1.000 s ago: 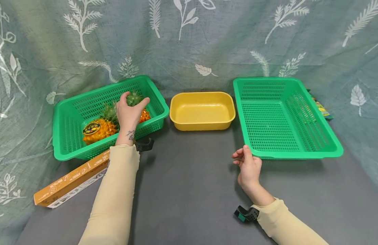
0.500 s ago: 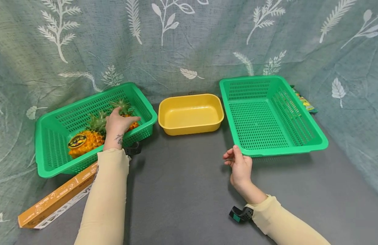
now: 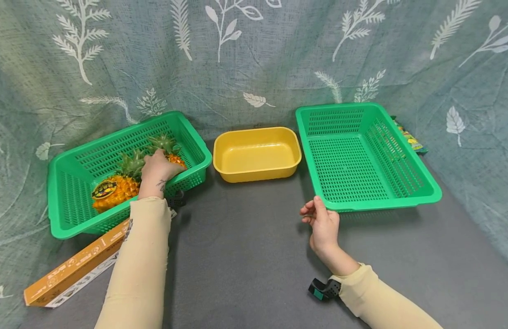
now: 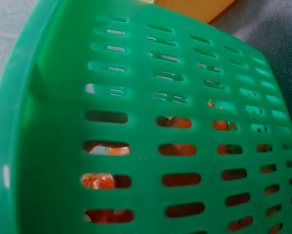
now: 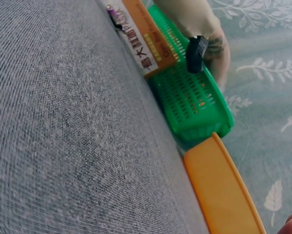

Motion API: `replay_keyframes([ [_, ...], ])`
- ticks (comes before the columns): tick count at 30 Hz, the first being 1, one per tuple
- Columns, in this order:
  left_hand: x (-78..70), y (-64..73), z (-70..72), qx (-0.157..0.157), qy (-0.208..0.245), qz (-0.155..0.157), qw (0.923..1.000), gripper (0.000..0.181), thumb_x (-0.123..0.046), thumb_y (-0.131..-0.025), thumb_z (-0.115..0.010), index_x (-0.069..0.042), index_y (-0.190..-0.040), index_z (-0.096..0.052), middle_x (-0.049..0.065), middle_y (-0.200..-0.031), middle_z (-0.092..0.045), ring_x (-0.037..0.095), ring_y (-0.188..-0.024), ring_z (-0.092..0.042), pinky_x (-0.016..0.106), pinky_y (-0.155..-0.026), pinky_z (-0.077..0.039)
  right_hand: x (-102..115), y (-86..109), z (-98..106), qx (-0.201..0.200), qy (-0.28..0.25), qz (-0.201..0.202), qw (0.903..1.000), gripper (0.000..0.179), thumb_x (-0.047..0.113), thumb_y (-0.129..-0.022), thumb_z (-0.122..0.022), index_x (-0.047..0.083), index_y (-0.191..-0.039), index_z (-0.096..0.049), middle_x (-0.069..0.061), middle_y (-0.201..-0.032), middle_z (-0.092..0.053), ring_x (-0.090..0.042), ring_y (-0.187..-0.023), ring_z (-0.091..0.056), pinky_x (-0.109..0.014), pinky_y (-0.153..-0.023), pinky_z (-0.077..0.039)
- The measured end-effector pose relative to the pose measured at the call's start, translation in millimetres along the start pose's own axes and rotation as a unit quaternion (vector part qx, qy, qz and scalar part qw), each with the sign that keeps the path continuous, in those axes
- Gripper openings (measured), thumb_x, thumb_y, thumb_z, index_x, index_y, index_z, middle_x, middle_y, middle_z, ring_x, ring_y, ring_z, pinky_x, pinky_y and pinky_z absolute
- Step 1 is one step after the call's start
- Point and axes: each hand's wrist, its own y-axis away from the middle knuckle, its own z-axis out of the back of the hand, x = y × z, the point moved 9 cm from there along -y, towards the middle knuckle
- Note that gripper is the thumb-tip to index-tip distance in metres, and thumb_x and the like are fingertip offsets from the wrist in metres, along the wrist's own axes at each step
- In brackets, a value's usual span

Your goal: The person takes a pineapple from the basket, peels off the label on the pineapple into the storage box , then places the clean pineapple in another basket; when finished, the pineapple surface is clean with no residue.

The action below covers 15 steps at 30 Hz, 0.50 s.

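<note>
My left hand (image 3: 157, 169) reaches down into the left green basket (image 3: 58, 192), over an orange pineapple (image 3: 176, 160) with a green crown. Its thumb is spread to the right and its other fingertips are hidden, so I cannot tell whether they grip the fruit. Left of the hand lies a second pineapple (image 3: 115, 192) with a dark label. In the left wrist view the slotted basket wall (image 4: 146, 112) fills most of the picture, with orange showing through the slots. My right hand (image 3: 325, 228) is beside the front-left corner of the right green basket (image 3: 381, 201), fingers loosely bent.
A yellow tub (image 3: 258, 174) stands between the two baskets. An orange-and-white pasta box (image 3: 81, 260) lies in front of the left basket. Behind the right basket's far side a colourful packet (image 3: 410, 137) shows. A patterned curtain (image 3: 245, 64) hangs along the back.
The view swung left, shifting everything slightly, then settled. My left hand has sunk deeper into the left basket, down over the right-hand pineapple. My right hand has stayed by the other basket's corner.
</note>
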Motion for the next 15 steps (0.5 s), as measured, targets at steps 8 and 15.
replay_keyframes([
  [8,1.2,-3.0,2.1,-0.014,0.001,-0.002,0.9999,0.08,-0.029,-0.081,-0.063,0.002,-0.144,-0.023,0.039,-0.139,-0.015,0.057,-0.116,-0.026,0.061,-0.089,-0.035,1.4,0.4,-0.9,0.003,-0.002,0.002,1.0,0.039,0.019,-0.099,-0.042,0.013,-0.064,-0.059,0.005,-0.058,-0.06,-0.006,-0.056,-0.057,-0.018,-0.048,-0.044],
  [15,3.1,-2.2,4.0,-0.018,0.043,0.003,0.9989,0.082,-0.028,-0.08,-0.065,-0.004,-0.145,-0.023,0.037,-0.145,0.011,0.065,-0.122,-0.006,0.066,-0.09,-0.031,-0.3,0.2,0.3,0.004,-0.001,-0.001,1.0,0.039,0.019,-0.099,-0.042,0.013,-0.065,-0.059,0.005,-0.059,-0.06,-0.006,-0.056,-0.057,-0.019,-0.049,-0.045],
])
